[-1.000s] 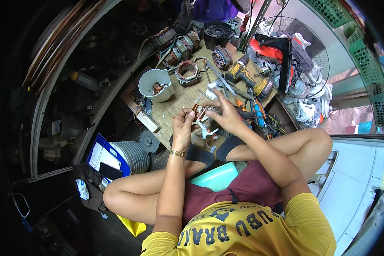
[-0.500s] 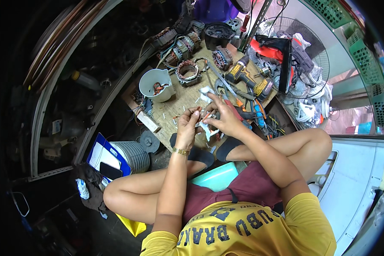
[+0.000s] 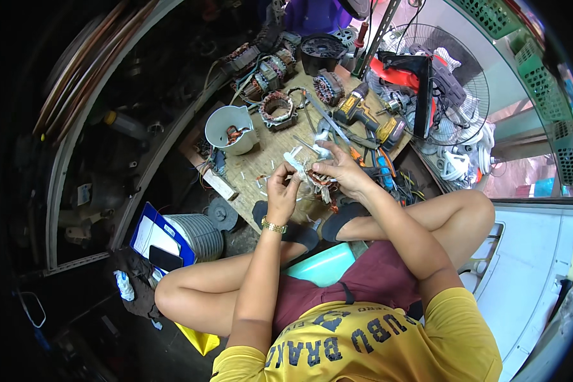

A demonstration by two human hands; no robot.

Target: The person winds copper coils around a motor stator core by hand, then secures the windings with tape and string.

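Observation:
A copper-wound motor part (image 3: 321,184), with reddish wire and pale cord on it, sits between my hands over the near part of the wooden board. My left hand (image 3: 281,194) pinches at its left side, beside a white strip (image 3: 293,159). Fingers of my right hand (image 3: 344,173) curl round its right side, close to a white tuft (image 3: 323,150). A thin metal rod (image 3: 305,144) shows just beyond the part. My fingers hide much of the part, and their exact hold is hard to make out.
On the wooden board (image 3: 248,175) stand a white bucket (image 3: 244,141) with copper scraps, wound stators (image 3: 278,109) and a yellow-black cordless drill (image 3: 363,114). Pliers and hand tools (image 3: 385,169) lie at right. A fan guard (image 3: 477,83) stands beyond. My feet border the near edge.
The motor part now shows its copper wire and pale cord between my hands. My right hand's raised fingers have come down round it. The white strip now stands beyond my left fingertips.

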